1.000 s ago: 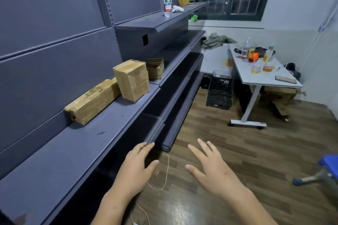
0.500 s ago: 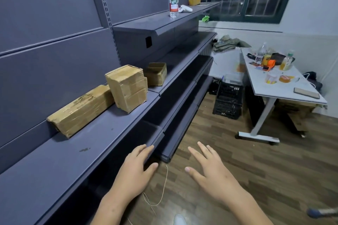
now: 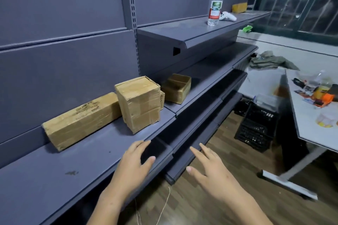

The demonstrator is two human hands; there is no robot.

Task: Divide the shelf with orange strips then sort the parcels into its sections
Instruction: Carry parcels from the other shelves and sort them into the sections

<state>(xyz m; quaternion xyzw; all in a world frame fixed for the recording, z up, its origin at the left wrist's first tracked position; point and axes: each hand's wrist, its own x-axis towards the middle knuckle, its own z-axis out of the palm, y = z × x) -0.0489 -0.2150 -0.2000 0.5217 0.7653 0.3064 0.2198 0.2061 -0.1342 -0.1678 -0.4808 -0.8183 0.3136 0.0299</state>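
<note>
Over the last second the head camera has drawn nearer to the shelf (image 3: 91,151) and turned toward it, so the three parcels now sit lower and more central. The long parcel (image 3: 82,120) lies toward nine o'clock, the upright parcel (image 3: 139,104) near the centre, the small open box (image 3: 176,88) just past it toward one o'clock. The white worktop (image 3: 311,129) has slid out to three o'clock, partly cut by the frame edge. The blue object once seen at four o'clock has left view. The left hand (image 3: 131,168) now reaches over the shelf's front edge, fingers spread and holding nothing; the right hand (image 3: 214,171) hovers beside it, over the floor.
</note>
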